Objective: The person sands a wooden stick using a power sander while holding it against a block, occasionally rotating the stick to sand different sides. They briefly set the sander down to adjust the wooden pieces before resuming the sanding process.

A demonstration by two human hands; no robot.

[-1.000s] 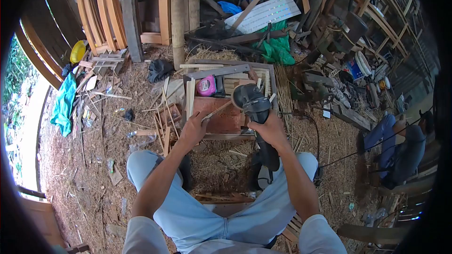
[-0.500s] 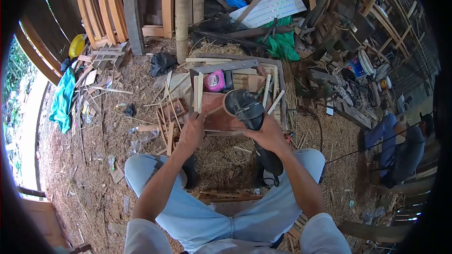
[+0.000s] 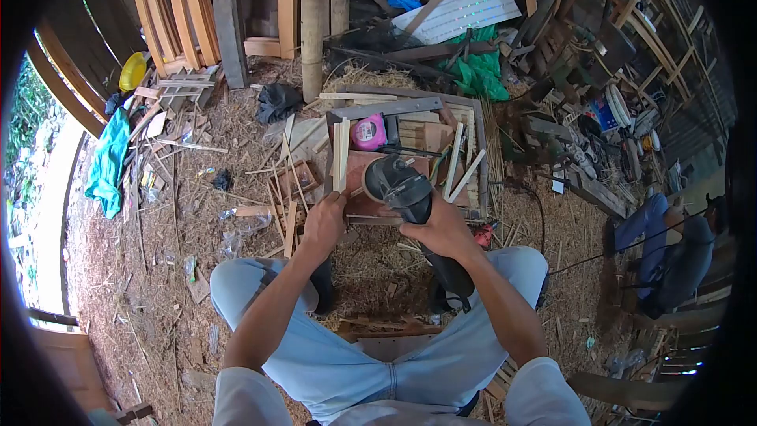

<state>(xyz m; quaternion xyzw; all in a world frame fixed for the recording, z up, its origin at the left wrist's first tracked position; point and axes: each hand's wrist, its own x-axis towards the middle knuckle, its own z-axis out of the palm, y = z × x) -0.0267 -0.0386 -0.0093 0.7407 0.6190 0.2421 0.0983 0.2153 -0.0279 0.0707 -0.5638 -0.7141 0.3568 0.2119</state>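
Note:
My right hand [image 3: 443,229] is wrapped round the body of a dark angle grinder [image 3: 400,189], its round disc facing left over a low wooden bench [image 3: 378,220]. My left hand [image 3: 324,227] is closed at the bench's front left, pinching a thin wooden strip [image 3: 357,190] whose far end meets the disc edge. Just beyond those fingers lie pale wooden sticks [image 3: 341,150]. A pink tape measure [image 3: 367,132] rests on the bench behind the grinder. More loose sticks [image 3: 455,159] lie at the bench's right side.
Shavings and scraps cover the floor [image 3: 197,268]. A bamboo post [image 3: 312,31] stands behind the bench, with a black bag [image 3: 277,102] beside it. A small wooden box [image 3: 297,181] sits left of the bench. At the right is another seated person [image 3: 678,256].
The grinder has shifted slightly left, its disc nearer to my left hand. My left hand stays at the bench's front edge. The whole view has shifted a little.

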